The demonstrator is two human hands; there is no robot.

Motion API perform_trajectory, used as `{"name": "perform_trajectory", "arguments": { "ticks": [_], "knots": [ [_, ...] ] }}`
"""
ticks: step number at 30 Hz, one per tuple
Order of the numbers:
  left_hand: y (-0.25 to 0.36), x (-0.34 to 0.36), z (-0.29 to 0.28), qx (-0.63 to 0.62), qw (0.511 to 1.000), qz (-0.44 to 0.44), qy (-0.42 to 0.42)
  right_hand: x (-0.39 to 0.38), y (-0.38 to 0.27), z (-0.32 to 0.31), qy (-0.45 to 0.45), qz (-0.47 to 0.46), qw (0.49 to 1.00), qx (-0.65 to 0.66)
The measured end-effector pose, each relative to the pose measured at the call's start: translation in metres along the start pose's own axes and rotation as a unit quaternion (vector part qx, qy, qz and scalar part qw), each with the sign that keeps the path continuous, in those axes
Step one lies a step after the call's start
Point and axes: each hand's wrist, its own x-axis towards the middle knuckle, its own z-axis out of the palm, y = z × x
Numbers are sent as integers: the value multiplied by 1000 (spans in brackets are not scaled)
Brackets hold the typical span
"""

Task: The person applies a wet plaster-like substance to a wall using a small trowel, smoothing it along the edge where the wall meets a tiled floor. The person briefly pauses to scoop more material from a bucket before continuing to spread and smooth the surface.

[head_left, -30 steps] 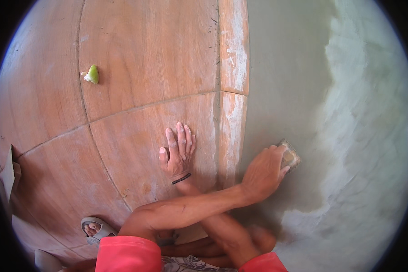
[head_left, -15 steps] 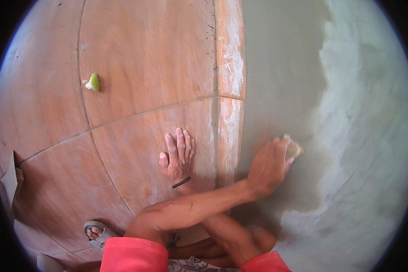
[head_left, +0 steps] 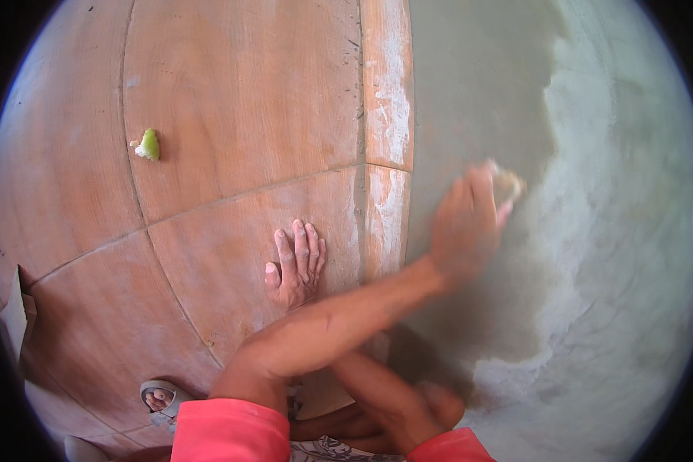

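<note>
My left hand [head_left: 470,219] reaches across from the lower left, blurred, with its fingers gripping a small beige rectangular pad [head_left: 508,186] on smooth grey wet cement [head_left: 470,85]. My right hand [head_left: 294,266] rests palm down on wood-patterned orange tiles [head_left: 231,92], fingers spread and empty, its wrist hidden under my left forearm. A narrow tile strip [head_left: 385,223] with white smears runs between the tiles and the cement, just right of my right hand.
A green-and-white scrap [head_left: 148,145] lies on the upper-left tiles. A grey angular piece [head_left: 15,316] stands at the left edge. A sandalled foot [head_left: 162,396] shows at lower left. Paler, mottled cement [head_left: 616,254] spreads to the right.
My left hand and the pad have moved up and slightly right across the grey cement. My right hand has stayed on the tile, with only a small shift in view.
</note>
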Motion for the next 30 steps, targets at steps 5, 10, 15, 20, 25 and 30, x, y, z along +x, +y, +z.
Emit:
{"name": "perform_trajectory", "arguments": {
  "ticks": [5, 10, 15, 20, 25, 30],
  "knots": [
    [-10, -1, -21, -15, 999, -11, 33, -4, 5, -4, -13, 12, 1000, 2],
    [-39, 146, -68, 62, 989, -73, 112, -2, -9, -2, -35, 4, 994, 103],
    [-12, 50, -11, 47, 997, 26, 54, 0, -2, -2, -12, -2, 999, 34],
    [-16, 3, -13, 5, 1000, 5, 29, -3, 3, -2, 8, 16, 1000, 21],
    [-23, 160, -76, 55, 988, -88, 117, -6, -11, -3, -75, 50, 986, 142],
    [5, 110, -32, 66, 996, -58, 36, -5, -4, -4, -55, 6, 996, 67]
  ]
}}
